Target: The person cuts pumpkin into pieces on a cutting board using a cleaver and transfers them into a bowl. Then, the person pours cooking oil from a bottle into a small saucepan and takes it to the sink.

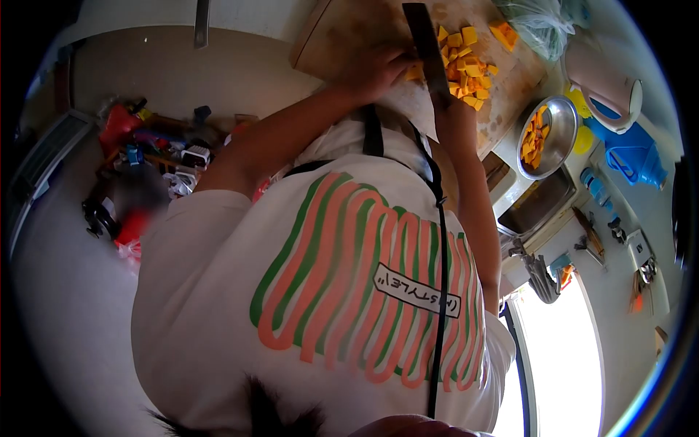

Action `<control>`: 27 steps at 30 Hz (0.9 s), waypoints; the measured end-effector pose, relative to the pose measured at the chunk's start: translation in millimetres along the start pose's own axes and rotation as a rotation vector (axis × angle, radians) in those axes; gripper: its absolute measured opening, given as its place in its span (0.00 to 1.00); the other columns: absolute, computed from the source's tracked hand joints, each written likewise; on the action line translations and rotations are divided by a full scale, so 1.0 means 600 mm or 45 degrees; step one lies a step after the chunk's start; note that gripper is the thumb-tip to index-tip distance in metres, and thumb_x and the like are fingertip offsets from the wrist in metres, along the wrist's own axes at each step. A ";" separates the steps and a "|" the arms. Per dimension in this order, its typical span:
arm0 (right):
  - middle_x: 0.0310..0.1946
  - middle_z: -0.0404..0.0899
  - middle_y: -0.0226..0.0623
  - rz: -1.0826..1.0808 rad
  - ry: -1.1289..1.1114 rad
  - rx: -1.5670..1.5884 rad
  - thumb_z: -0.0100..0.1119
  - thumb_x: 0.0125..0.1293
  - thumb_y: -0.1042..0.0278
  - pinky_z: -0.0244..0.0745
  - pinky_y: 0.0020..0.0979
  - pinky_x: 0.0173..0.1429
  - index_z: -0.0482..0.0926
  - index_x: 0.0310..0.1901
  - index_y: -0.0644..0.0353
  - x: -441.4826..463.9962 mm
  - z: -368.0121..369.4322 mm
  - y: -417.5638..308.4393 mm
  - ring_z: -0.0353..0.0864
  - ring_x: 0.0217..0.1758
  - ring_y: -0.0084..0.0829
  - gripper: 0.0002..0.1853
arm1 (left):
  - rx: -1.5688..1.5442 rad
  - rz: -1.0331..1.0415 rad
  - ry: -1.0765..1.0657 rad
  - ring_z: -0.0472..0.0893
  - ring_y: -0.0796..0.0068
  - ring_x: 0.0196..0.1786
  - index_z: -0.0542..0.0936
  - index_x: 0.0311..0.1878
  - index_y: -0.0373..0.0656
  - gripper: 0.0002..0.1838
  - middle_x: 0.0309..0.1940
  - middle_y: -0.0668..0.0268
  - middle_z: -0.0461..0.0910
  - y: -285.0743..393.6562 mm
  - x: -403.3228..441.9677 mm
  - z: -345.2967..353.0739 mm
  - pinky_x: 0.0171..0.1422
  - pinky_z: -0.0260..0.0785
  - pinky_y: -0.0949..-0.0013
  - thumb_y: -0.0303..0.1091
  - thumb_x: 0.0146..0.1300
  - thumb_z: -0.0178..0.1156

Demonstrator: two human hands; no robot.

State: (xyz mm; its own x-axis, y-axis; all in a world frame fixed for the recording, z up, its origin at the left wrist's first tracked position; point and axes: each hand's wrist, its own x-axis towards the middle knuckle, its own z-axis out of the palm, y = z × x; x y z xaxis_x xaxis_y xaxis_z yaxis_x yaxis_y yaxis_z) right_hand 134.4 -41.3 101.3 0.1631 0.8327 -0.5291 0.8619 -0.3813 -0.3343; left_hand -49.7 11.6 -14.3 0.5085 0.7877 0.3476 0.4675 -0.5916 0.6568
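Bright orange chunks [470, 71], roughly cubed, piled beside a dark knife [428, 51]

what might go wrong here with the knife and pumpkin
The left hand is close to the knife, so a slip might cut it. Loose pumpkin cubes beside the knife could scatter if bumped. The metal bowl by the sink might tip if knocked.

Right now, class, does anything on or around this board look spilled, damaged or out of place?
Nothing looks spilled or damaged: the orange cubes lie heaped on the board, beside the knife in the right hand. The one untidy spot is the clutter at the picture's left, mixed things jumbled together.
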 end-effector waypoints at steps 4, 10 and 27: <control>0.32 0.81 0.55 0.033 0.306 0.338 0.61 0.68 0.60 0.76 0.43 0.41 0.80 0.45 0.69 -0.032 -0.011 0.016 0.80 0.38 0.54 0.17 | 0.209 -0.148 -0.153 0.73 0.53 0.62 0.72 0.65 0.42 0.34 0.66 0.56 0.70 0.033 0.024 -0.024 0.65 0.61 0.43 0.51 0.60 0.66; 0.12 0.69 0.30 0.411 0.521 1.053 0.65 0.66 0.63 0.63 0.28 0.17 0.77 0.31 0.64 -0.087 -0.019 0.030 0.68 0.12 0.23 0.13 | 0.279 -0.099 -0.125 0.57 0.49 0.76 0.58 0.71 0.30 0.49 0.73 0.43 0.57 0.059 0.111 0.021 0.76 0.45 0.43 0.61 0.61 0.61; 0.08 0.67 0.28 0.702 0.583 1.206 0.64 0.68 0.59 0.58 0.28 0.16 0.72 0.15 0.60 -0.160 0.022 0.097 0.68 0.10 0.21 0.24 | 0.015 0.207 -0.115 0.73 0.50 0.53 0.73 0.52 0.42 0.21 0.49 0.54 0.72 0.050 0.356 0.105 0.58 0.68 0.55 0.32 0.56 0.66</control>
State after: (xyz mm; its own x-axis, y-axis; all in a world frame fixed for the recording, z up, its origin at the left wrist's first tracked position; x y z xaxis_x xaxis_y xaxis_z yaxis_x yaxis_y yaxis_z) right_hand 162.5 -148.6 122.2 0.7234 0.4559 -0.5184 -0.0453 -0.7180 -0.6946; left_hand 118.7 151.4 37.7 0.6406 0.6632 0.3871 0.3819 -0.7125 0.5887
